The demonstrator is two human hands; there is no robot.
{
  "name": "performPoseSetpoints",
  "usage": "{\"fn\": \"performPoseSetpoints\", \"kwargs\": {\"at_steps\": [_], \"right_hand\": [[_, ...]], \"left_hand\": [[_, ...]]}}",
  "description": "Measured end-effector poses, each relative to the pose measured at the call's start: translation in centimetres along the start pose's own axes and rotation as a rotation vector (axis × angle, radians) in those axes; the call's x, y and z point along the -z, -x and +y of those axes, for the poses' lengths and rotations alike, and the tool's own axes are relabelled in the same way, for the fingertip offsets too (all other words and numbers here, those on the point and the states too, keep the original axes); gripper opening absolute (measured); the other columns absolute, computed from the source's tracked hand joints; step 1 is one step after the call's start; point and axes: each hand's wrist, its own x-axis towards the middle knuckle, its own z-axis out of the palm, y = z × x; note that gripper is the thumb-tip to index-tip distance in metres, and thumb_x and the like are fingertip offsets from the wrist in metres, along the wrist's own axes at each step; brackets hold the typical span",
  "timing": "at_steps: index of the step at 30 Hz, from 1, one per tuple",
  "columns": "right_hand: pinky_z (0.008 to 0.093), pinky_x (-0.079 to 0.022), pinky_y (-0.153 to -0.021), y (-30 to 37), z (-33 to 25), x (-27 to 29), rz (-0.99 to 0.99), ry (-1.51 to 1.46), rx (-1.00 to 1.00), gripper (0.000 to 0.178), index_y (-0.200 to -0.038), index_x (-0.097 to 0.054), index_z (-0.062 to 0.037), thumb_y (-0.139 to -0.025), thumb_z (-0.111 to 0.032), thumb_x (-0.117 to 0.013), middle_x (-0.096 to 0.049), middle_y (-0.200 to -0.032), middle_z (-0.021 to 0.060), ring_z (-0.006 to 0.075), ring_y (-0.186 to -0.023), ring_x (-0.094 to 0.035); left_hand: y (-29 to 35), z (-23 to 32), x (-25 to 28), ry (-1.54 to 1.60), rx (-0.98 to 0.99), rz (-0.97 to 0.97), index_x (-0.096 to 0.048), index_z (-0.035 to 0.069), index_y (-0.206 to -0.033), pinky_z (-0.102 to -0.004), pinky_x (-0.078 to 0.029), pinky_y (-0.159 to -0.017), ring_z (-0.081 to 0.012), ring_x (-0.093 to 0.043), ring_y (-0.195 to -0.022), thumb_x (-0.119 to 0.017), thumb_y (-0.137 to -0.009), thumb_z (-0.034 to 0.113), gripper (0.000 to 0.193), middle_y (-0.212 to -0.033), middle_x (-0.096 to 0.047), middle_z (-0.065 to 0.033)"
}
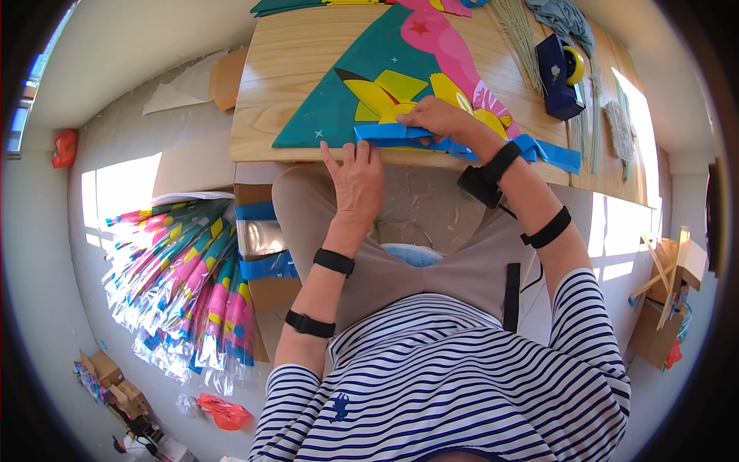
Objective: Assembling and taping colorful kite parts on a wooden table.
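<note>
A triangular kite sail (319, 115), teal and pink with a yellow cartoon figure, lies flat on the wooden table with its long edge toward me. Along that edge runs a folded blue ribbon (562, 158), its loose end trailing to the right. My left hand (358, 185) rests with spread fingers at the table's front edge, its fingertips on the sail's border and by the ribbon's left end. Farther right, my right hand (446, 123) pinches the ribbon between thumb and fingers above the sail. Part of the ribbon is hidden behind the right hand and wrist.
A dark blue tape dispenser (556, 85) with a yellow roll stands right of the sail. Thin rods (514, 35), a grey cloth (562, 17) and a clear plastic box (618, 129) lie around it. Several wrapped colourful packages (185, 285) fan out at lower left, beside a taped cardboard box (265, 266).
</note>
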Motion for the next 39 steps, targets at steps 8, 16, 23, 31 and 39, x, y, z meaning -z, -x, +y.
{"fn": "performPoseSetpoints", "kwargs": {"at_steps": [8, 16, 23, 31, 39], "right_hand": [[0.0457, -0.053, -0.067, -0.5, 2.2, -2.7, 0.409, 0.389, 0.390, 0.034, -0.080, -0.071, -0.0020, -0.084, -0.034, -0.079, -0.070, -0.078, 0.0181, 0.0333, -0.075, -0.069], [0.0531, -0.052, -0.071, 0.1, 2.4, -6.1, 0.590, 0.566, 0.337, 0.029, -0.083, -0.069, -0.0058, -0.089, -0.034, -0.073, -0.070, -0.080, 0.0204, 0.0406, -0.083, -0.070], [0.0498, -0.056, -0.072, 0.3, 2.7, -6.5, 0.626, 0.572, 0.373, 0.026, -0.086, -0.072, -0.0053, -0.089, -0.031, -0.076, -0.072, -0.081, 0.0192, 0.0387, -0.083, -0.072], [0.0500, -0.055, -0.071, -0.2, 3.2, -6.7, 0.674, 0.533, 0.421, 0.024, -0.085, -0.071, -0.0066, -0.087, -0.030, -0.076, -0.072, -0.081, 0.0189, 0.0382, -0.082, -0.072], [0.0499, -0.055, -0.072, -0.2, 3.1, -6.8, 0.663, 0.526, 0.413, 0.024, -0.085, -0.072, -0.0065, -0.087, -0.030, -0.076, -0.072, -0.081, 0.0188, 0.0380, -0.083, -0.072]], "left_hand": [[0.0, 0.0, -0.1, -0.021, 0.002, -0.007, -0.069, 0.001, -0.108, -0.0734, -0.022, -0.118, -0.0276, -0.056, -0.105, -0.063, -0.084, 0.006, 0.025, -0.105, -0.057, -0.0079], [0.1, 0.1, -0.1, -0.042, 0.001, -0.013, -0.068, 0.002, -0.108, -0.0734, -0.023, -0.118, -0.0273, -0.057, -0.105, -0.064, -0.084, 0.007, 0.025, -0.105, -0.057, -0.0076], [0.4, -0.5, 0.6, 0.055, 0.034, -0.077, -0.068, 0.003, -0.123, -0.0716, -0.020, -0.119, -0.0269, -0.057, -0.113, -0.063, -0.083, 0.002, 0.041, -0.124, -0.063, -0.0043], [0.6, -3.7, 1.7, 0.160, -0.117, -0.100, -0.066, 0.005, -0.130, -0.0711, -0.019, -0.120, -0.0256, -0.056, -0.114, -0.063, -0.083, 0.000, 0.048, -0.136, -0.060, 0.0008], [1.3, -5.1, 2.9, 0.272, -0.187, -0.117, -0.067, 0.009, -0.131, -0.0609, -0.025, -0.121, -0.0263, -0.057, -0.121, -0.064, -0.085, -0.002, 0.047, -0.134, -0.064, 0.0002]]}}
